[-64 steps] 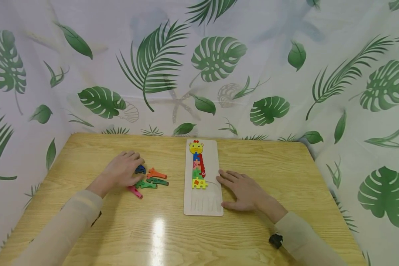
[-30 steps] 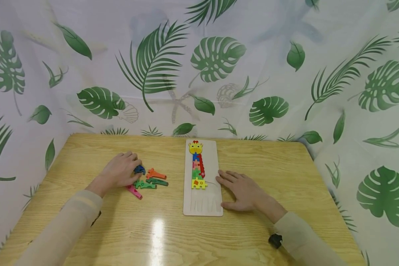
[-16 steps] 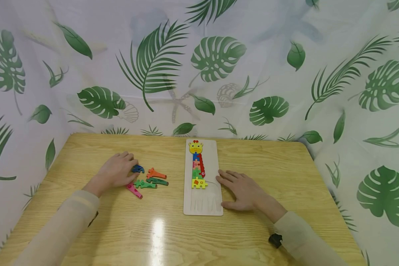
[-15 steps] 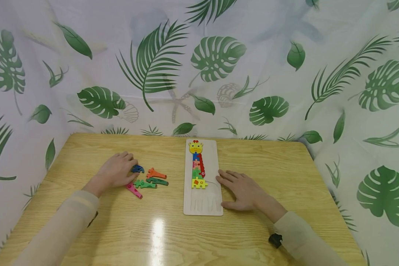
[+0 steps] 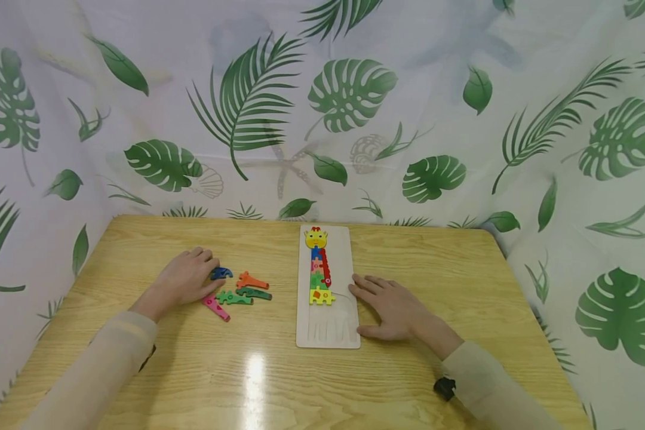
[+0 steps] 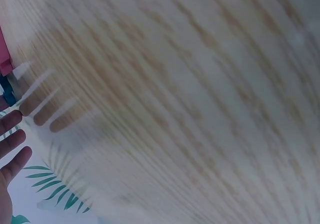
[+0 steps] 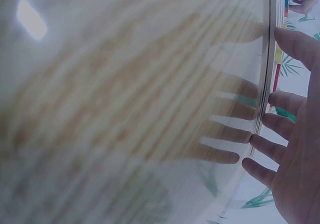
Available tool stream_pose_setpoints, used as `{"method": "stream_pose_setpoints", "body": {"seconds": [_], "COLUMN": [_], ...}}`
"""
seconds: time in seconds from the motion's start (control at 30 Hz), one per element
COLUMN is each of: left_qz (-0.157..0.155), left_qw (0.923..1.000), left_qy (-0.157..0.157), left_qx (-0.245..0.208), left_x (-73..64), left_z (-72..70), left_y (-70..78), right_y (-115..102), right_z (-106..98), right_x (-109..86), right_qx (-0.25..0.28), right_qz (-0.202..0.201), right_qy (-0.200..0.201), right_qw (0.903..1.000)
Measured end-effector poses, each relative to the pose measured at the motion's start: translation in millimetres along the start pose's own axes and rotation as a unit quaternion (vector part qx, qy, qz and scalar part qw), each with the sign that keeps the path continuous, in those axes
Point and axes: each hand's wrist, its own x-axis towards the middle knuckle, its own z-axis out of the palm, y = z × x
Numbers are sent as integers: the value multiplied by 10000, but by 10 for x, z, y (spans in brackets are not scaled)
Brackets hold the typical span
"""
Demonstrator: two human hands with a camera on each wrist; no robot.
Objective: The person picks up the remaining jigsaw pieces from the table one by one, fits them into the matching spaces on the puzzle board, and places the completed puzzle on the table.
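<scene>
My left hand (image 5: pixel 185 278) is at the left side of the table, holding a dark blue puzzle piece (image 5: pixel 222 273) between thumb and index finger. In the left wrist view the blue piece (image 6: pixel 7 90) shows at the edge, beside the other, loosely spread fingers (image 6: pixel 17 161). Close by lie loose puzzle pieces: pink (image 5: pixel 216 308), light green (image 5: pixel 235 298), dark green (image 5: pixel 255 293) and orange (image 5: pixel 252 280). My right hand (image 5: pixel 389 307) rests flat with fingers spread, its fingertips at the right edge of the wooden puzzle board (image 5: pixel 341 251).
The board carries a yellow giraffe head (image 5: pixel 316 239), a neck of blue, pink and green pieces, a red mane piece (image 5: pixel 325 267) and a yellow piece (image 5: pixel 321 297). Carved leg outlines show below. A leaf-print cloth (image 5: pixel 355 179) stands behind the wooden table (image 5: pixel 424 257).
My left hand has shifted slightly left, and the blue piece has come with it. More of the pink piece is now uncovered. My right hand and the board stay in place.
</scene>
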Motion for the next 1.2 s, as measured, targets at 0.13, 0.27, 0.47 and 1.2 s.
{"method": "stream_pose_setpoints", "body": {"seconds": [0.13,0.27,0.47,1.2], "left_qz": [-85,-177,-281,-608], "left_qw": [9999,9998,9994,9944], "left_qy": [-32,-25,34,193], "left_qx": [-50,-110,-193,-837], "left_x": [-7,-30,-69,-140], "left_z": [13,29,50,93], "left_y": [-8,-11,-19,-24], "right_y": [-5,-2,15,4], "right_z": [-8,-7,13,10], "right_x": [-4,-9,-7,-1], "right_qx": [28,36,-22,-20], "right_qz": [-13,-31,-66,-42], "right_qy": [12,40,56,92], "right_qw": [10000,10000,10000,9999]}}
